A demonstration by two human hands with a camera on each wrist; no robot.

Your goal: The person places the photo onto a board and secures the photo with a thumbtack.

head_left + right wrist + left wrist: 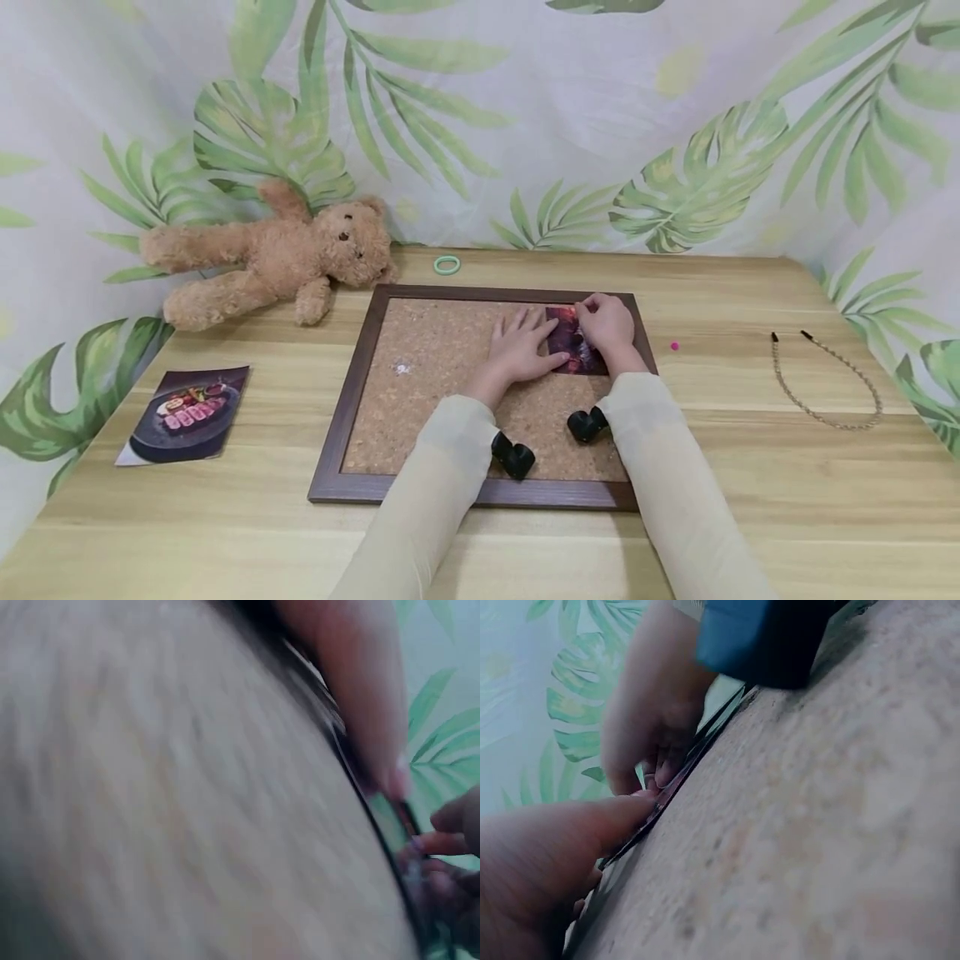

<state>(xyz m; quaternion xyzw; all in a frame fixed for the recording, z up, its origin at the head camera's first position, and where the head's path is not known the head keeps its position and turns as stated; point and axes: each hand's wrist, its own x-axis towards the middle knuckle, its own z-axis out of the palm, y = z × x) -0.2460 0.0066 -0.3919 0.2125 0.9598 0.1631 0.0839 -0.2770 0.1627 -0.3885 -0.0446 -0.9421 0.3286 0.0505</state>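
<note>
A framed cork board (420, 400) lies on the table. A dark, reddish photo print (573, 350) rests on its upper right part. My left hand (521, 346) lies flat with spread fingers on the cork, its thumb and index fingertips touching the print's left edge. My right hand (609, 323) is over the print's upper right, fingers bent, fingertips at its top edge. Whether something small is between those fingertips is hidden. In the left wrist view, the right hand (656, 720) meets the print close to the left thumb (619, 817). The right wrist view is blurred.
A teddy bear (281, 258) lies at the back left, near a green ring (447, 265). A food photo (191, 412) is left of the board. A small whitish item (402, 367) sits on the cork. To the right are a pink dot-like piece (674, 346) and a beaded band (825, 417).
</note>
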